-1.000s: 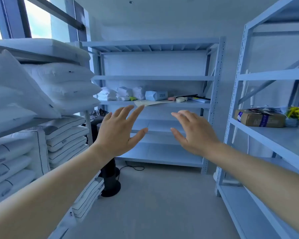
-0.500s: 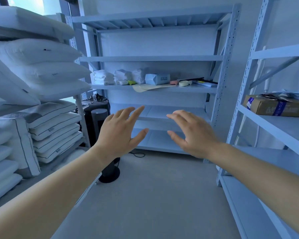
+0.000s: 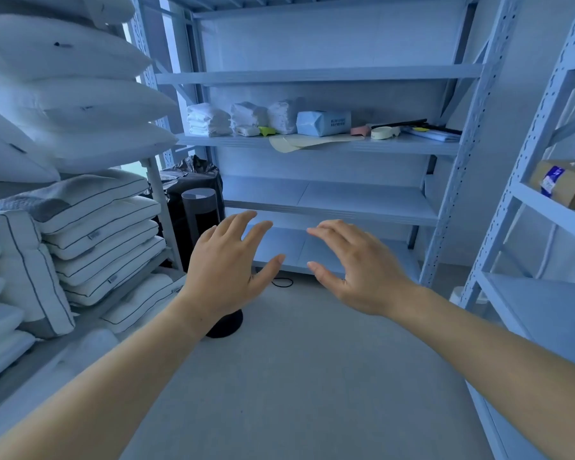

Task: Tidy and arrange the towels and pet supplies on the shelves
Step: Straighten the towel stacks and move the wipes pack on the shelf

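Left hand (image 3: 223,277) and right hand (image 3: 362,270) hover empty, fingers spread wide, well below the blue wrapped pack (image 3: 322,122). The folded towels (image 3: 209,119) sit left of that pack. A paper sheet (image 3: 299,142) in front of the pack overhangs the edge, so a careless reach for the towels could sweep it off.

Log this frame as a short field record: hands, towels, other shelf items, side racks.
left hand: open, fingers spread, holding nothing
right hand: open, holding nothing, apart from the left
towels: white folded piles at the left end of the back rack's middle shelf
same shelf: pale wrapped package, tape roll, paper sheet overhanging the front edge
left rack: stacked pillows
right rack: cardboard box
status: neither hand touches anything
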The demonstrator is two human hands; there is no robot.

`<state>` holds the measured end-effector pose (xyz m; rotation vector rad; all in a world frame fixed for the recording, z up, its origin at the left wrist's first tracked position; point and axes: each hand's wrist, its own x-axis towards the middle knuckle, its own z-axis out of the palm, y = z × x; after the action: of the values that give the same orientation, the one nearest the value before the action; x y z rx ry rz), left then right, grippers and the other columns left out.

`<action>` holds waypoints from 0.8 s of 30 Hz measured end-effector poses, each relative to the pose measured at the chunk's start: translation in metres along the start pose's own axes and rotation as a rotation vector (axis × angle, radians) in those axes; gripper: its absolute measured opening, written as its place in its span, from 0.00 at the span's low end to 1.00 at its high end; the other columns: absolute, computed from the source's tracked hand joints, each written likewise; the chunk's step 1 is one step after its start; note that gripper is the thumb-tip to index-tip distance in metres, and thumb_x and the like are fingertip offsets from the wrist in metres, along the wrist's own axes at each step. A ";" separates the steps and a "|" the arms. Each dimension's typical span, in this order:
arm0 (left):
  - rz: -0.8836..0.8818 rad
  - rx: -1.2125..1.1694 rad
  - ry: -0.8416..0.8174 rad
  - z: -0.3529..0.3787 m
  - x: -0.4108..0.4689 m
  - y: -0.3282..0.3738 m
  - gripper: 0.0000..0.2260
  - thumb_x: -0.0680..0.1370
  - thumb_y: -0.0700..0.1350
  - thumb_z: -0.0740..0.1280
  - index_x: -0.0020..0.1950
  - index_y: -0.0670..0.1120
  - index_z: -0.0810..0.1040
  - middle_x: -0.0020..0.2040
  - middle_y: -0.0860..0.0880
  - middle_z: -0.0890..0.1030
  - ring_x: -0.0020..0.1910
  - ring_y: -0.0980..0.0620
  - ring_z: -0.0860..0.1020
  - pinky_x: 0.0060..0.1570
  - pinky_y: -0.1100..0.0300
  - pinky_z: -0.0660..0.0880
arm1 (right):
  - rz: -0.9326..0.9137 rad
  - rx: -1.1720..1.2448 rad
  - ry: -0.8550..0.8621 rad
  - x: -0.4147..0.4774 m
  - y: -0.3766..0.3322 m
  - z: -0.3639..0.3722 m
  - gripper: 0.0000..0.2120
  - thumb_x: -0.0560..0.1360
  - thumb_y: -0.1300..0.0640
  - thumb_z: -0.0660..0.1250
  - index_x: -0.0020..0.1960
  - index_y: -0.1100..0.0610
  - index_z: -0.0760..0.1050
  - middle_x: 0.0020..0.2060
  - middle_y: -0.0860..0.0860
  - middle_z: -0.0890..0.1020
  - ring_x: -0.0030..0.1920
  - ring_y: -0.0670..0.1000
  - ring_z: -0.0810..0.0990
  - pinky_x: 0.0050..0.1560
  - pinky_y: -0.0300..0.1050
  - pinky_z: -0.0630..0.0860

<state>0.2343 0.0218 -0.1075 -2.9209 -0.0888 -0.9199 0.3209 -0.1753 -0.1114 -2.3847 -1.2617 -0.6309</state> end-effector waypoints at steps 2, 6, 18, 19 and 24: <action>-0.019 0.001 0.004 0.016 0.015 -0.023 0.29 0.75 0.63 0.50 0.66 0.48 0.72 0.66 0.47 0.72 0.65 0.47 0.71 0.58 0.52 0.70 | -0.007 0.018 -0.001 0.032 0.005 0.022 0.23 0.76 0.44 0.60 0.67 0.54 0.68 0.63 0.49 0.72 0.62 0.50 0.71 0.60 0.47 0.68; -0.058 -0.010 -0.008 0.040 0.052 -0.079 0.29 0.75 0.64 0.49 0.67 0.48 0.71 0.65 0.49 0.73 0.64 0.48 0.71 0.58 0.53 0.70 | -0.025 0.045 -0.015 0.100 0.017 0.059 0.22 0.77 0.46 0.61 0.67 0.54 0.69 0.62 0.49 0.73 0.62 0.51 0.71 0.60 0.48 0.69; -0.038 -0.087 -0.055 0.138 0.160 -0.166 0.27 0.76 0.62 0.51 0.66 0.47 0.72 0.63 0.48 0.75 0.62 0.48 0.73 0.58 0.52 0.71 | 0.041 0.071 -0.014 0.220 0.083 0.146 0.21 0.76 0.45 0.59 0.64 0.56 0.71 0.59 0.49 0.75 0.59 0.52 0.74 0.56 0.47 0.71; -0.031 -0.094 -0.061 0.148 0.171 -0.169 0.27 0.76 0.62 0.51 0.66 0.47 0.72 0.63 0.48 0.75 0.62 0.48 0.73 0.58 0.52 0.71 | 0.049 0.070 -0.018 0.227 0.091 0.152 0.21 0.76 0.45 0.58 0.64 0.55 0.71 0.59 0.49 0.75 0.58 0.52 0.74 0.56 0.47 0.70; -0.022 -0.134 -0.072 0.201 0.230 -0.179 0.28 0.75 0.63 0.49 0.67 0.48 0.71 0.64 0.49 0.73 0.63 0.48 0.72 0.59 0.53 0.69 | 0.076 0.058 -0.051 0.269 0.142 0.189 0.20 0.77 0.46 0.60 0.66 0.54 0.69 0.61 0.48 0.74 0.61 0.50 0.72 0.59 0.46 0.68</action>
<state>0.5233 0.2260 -0.1296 -3.0827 -0.0665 -0.8551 0.6150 0.0269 -0.1380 -2.4023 -1.1871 -0.5061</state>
